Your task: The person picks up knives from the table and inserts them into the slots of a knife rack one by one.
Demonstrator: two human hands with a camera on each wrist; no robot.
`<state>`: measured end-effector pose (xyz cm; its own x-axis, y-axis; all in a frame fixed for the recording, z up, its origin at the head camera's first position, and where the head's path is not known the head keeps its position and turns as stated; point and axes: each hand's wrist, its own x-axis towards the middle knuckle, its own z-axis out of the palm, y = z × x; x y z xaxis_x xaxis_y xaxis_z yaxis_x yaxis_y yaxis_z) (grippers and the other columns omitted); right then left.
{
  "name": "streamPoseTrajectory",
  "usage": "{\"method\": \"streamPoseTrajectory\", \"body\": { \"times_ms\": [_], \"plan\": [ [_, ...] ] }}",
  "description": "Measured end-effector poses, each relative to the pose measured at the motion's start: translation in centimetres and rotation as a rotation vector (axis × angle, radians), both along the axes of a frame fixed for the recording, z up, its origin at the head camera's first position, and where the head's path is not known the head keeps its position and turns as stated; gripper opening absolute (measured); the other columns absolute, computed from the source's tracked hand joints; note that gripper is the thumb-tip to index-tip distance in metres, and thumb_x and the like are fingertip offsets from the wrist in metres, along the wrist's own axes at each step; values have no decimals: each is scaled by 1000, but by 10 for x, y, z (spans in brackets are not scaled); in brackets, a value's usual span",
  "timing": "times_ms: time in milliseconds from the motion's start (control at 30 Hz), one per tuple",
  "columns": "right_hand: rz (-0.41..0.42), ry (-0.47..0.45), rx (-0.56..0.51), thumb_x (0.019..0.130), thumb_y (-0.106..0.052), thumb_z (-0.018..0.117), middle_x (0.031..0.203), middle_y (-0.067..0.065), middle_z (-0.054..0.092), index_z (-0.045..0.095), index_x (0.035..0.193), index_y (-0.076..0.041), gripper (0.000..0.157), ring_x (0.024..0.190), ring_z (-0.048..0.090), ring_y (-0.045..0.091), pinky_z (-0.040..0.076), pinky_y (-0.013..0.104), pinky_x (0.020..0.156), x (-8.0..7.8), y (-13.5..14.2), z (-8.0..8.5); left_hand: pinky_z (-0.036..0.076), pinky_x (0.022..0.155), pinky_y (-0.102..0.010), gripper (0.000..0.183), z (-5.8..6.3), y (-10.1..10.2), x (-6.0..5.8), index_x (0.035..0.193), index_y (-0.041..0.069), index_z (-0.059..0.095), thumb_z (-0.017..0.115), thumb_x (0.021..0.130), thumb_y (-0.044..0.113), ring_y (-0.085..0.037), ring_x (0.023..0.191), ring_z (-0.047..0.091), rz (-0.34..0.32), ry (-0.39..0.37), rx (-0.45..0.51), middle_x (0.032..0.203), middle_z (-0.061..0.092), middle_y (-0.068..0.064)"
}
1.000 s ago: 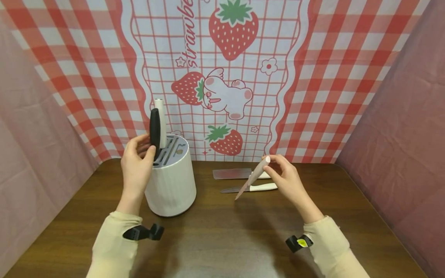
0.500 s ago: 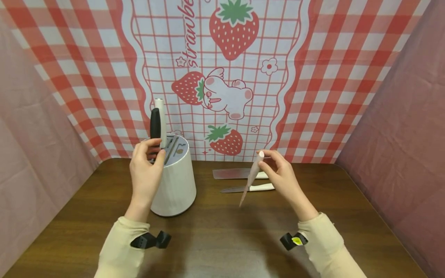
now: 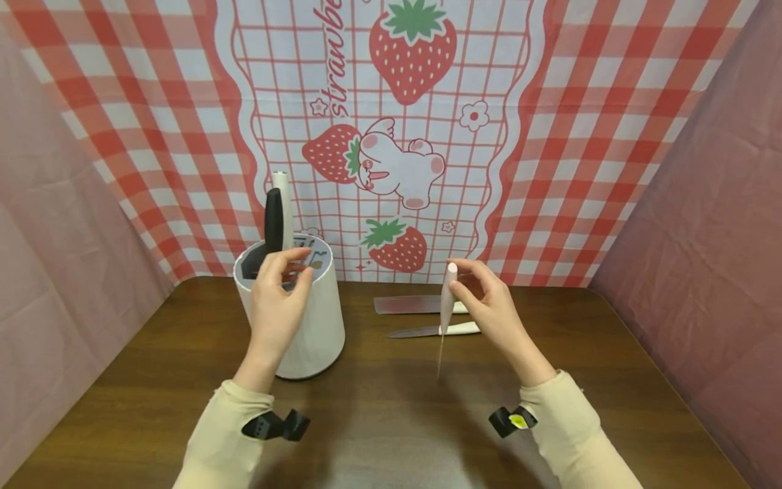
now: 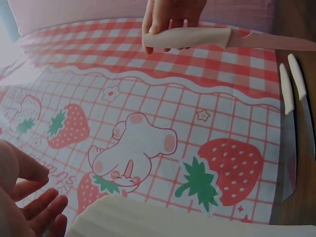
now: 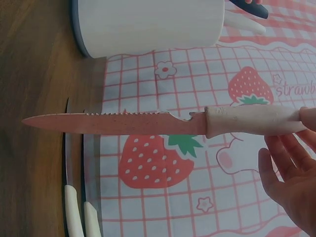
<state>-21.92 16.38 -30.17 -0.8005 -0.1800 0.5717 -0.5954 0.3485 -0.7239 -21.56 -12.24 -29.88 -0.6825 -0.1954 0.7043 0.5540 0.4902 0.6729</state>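
Hanging point down above the table (image 3: 379,435), a serrated knife (image 5: 163,123) is pinched near the butt of its white handle by the thumb and fingers of the right hand (image 3: 491,302). By this grip, it seems, the fingers are kept well away from the edge, and the whole blade is left bare. Whether the wood is touched by the tip cannot be told. Behind it, a broad-bladed knife (image 3: 408,305) and a slimmer knife (image 3: 421,332) are laid flat, side by side, with blades pointed toward the knife block (image 3: 314,333) and handles turned to the right, presumably so that they can be reached from that side. In the block, a black handle (image 3: 274,221) and a pale handle (image 3: 288,210) are set upright, their blades probably sheltered inside.

The right forearm (image 3: 577,435) is slanted inward, and the hand is held beside the handle rather than over it. The left hand (image 3: 277,292) is raised before the block's top, its fingers bowed and parted from the thumb; nothing is seen to be held there, and contact with the block cannot be made out.
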Motion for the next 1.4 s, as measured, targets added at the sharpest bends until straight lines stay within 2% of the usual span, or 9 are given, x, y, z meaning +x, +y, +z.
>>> {"method": "streamPoseTrajectory", "body": {
  "times_ms": [200,433,767,900,1033,1267,1400],
  "plan": [
    [-18,14,5,86,3,57,103,19,57,54,116,8,30,86,52,2,45,11,73,3,-4,5,46,77,-26,27,-2,7,1,109,4,63,62,82,1,-18,91,58,-61,2,-52,100,61,-9],
    [-21,29,20,84,2,59,98,20,58,54,114,9,31,86,52,6,45,13,75,5,-10,9,45,77,-35,28,-4,20,2,109,5,62,63,82,2,-17,90,58,-109,5,-108,95,64,-7],
    [-7,-5,-14,86,1,58,95,20,59,52,113,9,29,84,53,4,50,18,70,8,-16,13,46,78,-35,31,-8,40,6,115,7,56,61,85,5,-17,86,59,-229,-91,-116,95,66,-7],
    [-9,14,5,86,-4,59,98,15,60,55,112,3,27,87,54,6,48,18,73,2,-15,6,48,77,-34,30,-9,47,7,113,7,58,63,83,5,-17,86,60,-237,-81,-167,93,66,-7],
    [9,37,10,87,-9,60,105,8,59,56,112,-4,27,91,56,10,48,23,77,-9,-13,-6,50,77,-33,27,-8,56,8,109,6,60,66,82,8,-16,85,61,-237,-82,-232,91,65,-5],
    [11,68,21,85,-9,62,104,5,57,58,110,-6,25,91,55,12,47,20,77,-4,-21,-1,51,75,-31,28,-10,69,9,108,8,61,67,82,14,-13,84,60,-293,-160,-256,91,65,-2],
    [9,108,28,83,-8,64,102,3,57,59,108,-7,25,91,54,12,46,24,80,-2,-24,1,50,73,-28,29,-11,74,10,109,11,60,67,82,17,-9,85,59,-313,-196,-260,92,64,1]
  ]
}}
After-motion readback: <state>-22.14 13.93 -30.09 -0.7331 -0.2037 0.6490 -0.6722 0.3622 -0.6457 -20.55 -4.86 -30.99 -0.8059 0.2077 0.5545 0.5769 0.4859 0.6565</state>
